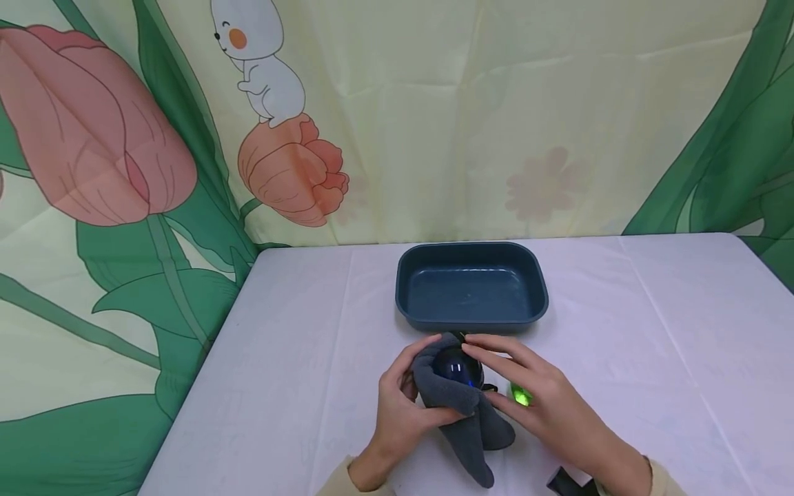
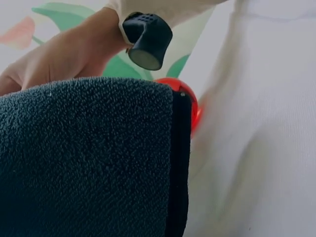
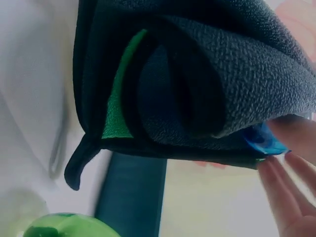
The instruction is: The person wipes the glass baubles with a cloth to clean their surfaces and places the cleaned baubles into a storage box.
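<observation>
A dark grey towel (image 1: pixel 465 441) with black edging is wrapped round a glossy dark blue ball (image 1: pixel 457 365) in front of the basin. My left hand (image 1: pixel 403 406) grips the towel from the left, its thumb across the lower fold. From the right, my right hand (image 1: pixel 536 382) holds the ball's side between fingertips and thumb. The right wrist view shows its fingers (image 3: pixel 284 192) at the blue ball's edge (image 3: pixel 266 140), beside the towel's rolled flap (image 3: pixel 227 84). Green lining (image 3: pixel 121 94) and a hanging loop (image 3: pixel 76 165) show there. Much of the ball is hidden inside the towel.
The dark blue basin (image 1: pixel 434 318) stands behind the hands on the white-covered table (image 1: pixel 298 386). A shiny green ball (image 1: pixel 521 395) lies under the right hand. In the left wrist view a glossy red round thing (image 2: pixel 174 83) peeks out behind the towel. A printed curtain (image 1: pixel 434 158) hangs behind.
</observation>
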A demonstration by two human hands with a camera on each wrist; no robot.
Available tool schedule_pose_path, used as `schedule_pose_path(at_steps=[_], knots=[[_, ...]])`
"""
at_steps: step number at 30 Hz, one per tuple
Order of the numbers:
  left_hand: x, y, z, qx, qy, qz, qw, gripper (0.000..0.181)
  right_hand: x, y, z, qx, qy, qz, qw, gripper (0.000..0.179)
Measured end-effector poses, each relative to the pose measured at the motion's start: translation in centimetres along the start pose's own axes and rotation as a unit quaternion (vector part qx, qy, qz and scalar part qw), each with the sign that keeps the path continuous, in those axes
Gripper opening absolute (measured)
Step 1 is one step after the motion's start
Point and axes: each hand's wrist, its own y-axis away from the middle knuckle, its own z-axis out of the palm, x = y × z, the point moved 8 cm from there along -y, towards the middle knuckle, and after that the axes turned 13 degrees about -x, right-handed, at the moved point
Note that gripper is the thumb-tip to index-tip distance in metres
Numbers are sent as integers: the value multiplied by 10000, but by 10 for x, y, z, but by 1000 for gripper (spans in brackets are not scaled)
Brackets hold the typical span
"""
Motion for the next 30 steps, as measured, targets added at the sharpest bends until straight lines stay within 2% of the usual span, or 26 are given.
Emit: schedule_pose_path(at_steps=[3,7,12,14,18,22,25,30], knots=[[0,0,1,-10,63,-27,10000,80,-4,0,0,9,56,-195,9998,46],[1,-1,2,-17,27,-73,10000,82,-3,1,2,-24,86,-212,9997,51],[1,-1,3,-59,-155,-79,9998,86,-3,2,1,142,88,-131,9998,48],[3,-1,3,-108,-264,9,9996,88,-2,3,1,217,-27,6,9998,51],[6,-2,5,-227,-383,202,9988,93,4,4,2,180,-502,456,9975,69],[8,-3,4,-253,-423,281,9984,91,10,3,5,5,-876,771,9932,64],[9,-3,1,-234,-448,358,9981,88,9,3,6,-135,-676,857,9939,67],[12,-4,-2,-209,-410,428,9980,87,4,3,5,-248,-60,798,9965,75]])
